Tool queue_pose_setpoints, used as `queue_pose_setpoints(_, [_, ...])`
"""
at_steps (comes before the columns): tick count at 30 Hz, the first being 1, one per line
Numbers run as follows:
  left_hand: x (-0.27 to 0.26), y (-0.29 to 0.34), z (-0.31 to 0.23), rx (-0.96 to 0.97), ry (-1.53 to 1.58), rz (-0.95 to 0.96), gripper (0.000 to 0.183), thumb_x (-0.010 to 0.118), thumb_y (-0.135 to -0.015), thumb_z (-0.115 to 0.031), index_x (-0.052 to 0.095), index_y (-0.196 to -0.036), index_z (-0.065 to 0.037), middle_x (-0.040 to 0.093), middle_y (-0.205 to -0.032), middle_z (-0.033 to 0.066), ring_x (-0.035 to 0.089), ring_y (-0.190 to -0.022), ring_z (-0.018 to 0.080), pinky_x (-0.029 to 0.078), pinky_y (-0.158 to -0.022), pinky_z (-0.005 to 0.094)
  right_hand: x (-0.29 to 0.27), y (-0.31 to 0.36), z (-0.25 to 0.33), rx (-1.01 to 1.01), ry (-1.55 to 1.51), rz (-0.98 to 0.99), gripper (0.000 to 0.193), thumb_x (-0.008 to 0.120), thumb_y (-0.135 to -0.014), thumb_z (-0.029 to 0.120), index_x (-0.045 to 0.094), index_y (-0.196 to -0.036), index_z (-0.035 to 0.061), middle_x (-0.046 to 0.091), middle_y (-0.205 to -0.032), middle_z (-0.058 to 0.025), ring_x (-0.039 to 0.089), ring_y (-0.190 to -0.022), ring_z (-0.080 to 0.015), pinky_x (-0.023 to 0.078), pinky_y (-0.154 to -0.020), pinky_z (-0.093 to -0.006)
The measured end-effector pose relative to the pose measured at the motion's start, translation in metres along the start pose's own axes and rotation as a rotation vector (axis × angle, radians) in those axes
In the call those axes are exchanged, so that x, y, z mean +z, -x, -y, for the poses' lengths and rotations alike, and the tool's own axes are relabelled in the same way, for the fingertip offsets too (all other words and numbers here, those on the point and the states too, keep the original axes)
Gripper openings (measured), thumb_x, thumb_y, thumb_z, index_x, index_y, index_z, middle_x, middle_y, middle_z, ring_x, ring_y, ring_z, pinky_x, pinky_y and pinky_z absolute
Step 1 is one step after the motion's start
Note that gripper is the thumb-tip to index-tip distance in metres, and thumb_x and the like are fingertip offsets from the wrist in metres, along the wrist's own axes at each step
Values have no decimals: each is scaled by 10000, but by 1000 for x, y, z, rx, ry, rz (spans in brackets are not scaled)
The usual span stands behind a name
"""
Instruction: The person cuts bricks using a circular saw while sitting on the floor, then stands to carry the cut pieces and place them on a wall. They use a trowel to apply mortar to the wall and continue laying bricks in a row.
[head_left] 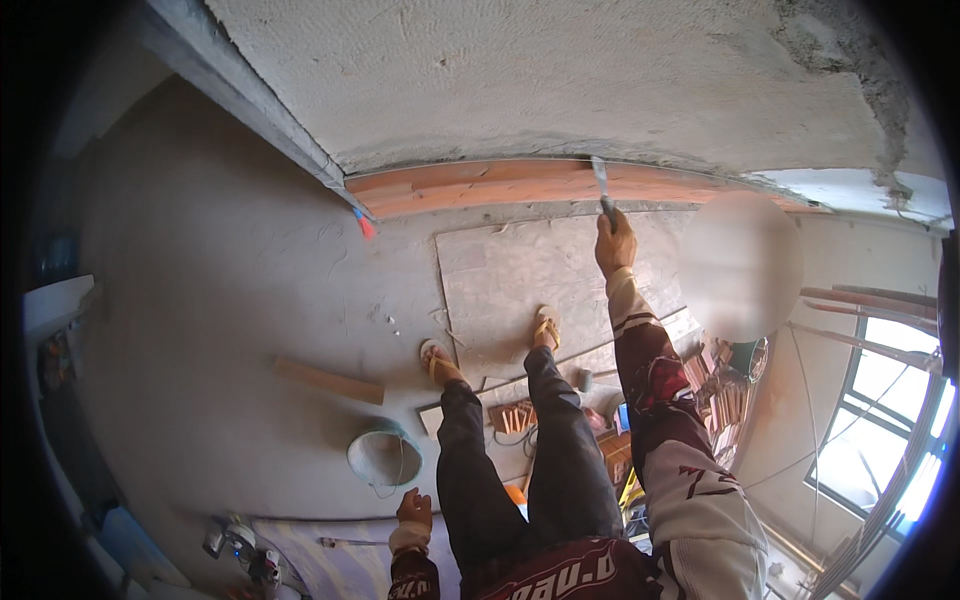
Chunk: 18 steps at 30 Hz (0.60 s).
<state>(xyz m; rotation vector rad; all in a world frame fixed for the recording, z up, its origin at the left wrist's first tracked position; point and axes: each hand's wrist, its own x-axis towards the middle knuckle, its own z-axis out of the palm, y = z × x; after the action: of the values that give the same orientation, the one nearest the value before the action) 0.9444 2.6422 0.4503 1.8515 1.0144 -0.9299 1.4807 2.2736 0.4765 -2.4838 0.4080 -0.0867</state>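
Metal-bladed scraper with a dark handle sits up at the wall in the head view, blade tip right by the line where rough grey plaster meets a long orange-brown tile strip. Right hand has its fingers wrapped snugly round the handle. Left hand hangs low, fingers half curled, can't tell if it's gripping anything. Nearest thing to it is a round teal-rimmed bucket on the dusty grey floor.

The person wears a maroon-and-white top with white lettering, dark trousers and tan sandals
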Motion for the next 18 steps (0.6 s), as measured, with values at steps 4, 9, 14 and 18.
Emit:
queue_pose_setpoints(4, [-3, 2, -6, 28, 4, -33, 438, 643, -800, -260, 581, -1148, -1, 664, -1010, 203, 657, -925, 310, 521, -810, 395, -1, 7, 1, -32, 248, 12, 371, 515, -885, 295, 567, -1229, 166, 613, -1121, -146, 572, -1048, -353, 447, -892, -433])
queue_pose_setpoints(9, [-9, -1, -9, 55, -3, -30, 419, 642, -803, -248, 588, -1135, 1, 670, -980, 203, 657, -917, 319, 513, -816, 402, -6, -2, -15, 13, 201, -34, 356, 504, -889, 299, 575, -1214, 173, 601, -1134, -148, 556, -1064, -359, 440, -893, -450])
queue_pose_setpoints(14, [-11, 2, -18, 59, -23, -50, 407, 640, -806, -242, 591, -1127, 4, 674, -967, 198, 658, -904, 319, 513, -810, 404, -4, -5, -21, 158, 154, -144, 357, 500, -890, 287, 571, -1218, 165, 613, -1113, -147, 561, -1056, -349, 438, -890, -448])
queue_pose_setpoints(18, [-16, 9, -31, 27, -7, -16, 444, 604, -810, -307, 604, -1112, 19, 668, -997, 210, 637, -965, 340, 493, -849, 401, -1, 9, -18, -89, 138, -89, 384, 499, -888, 283, 549, -1249, 162, 606, -1124, -164, 552, -1064, -360, 430, -892, -450])
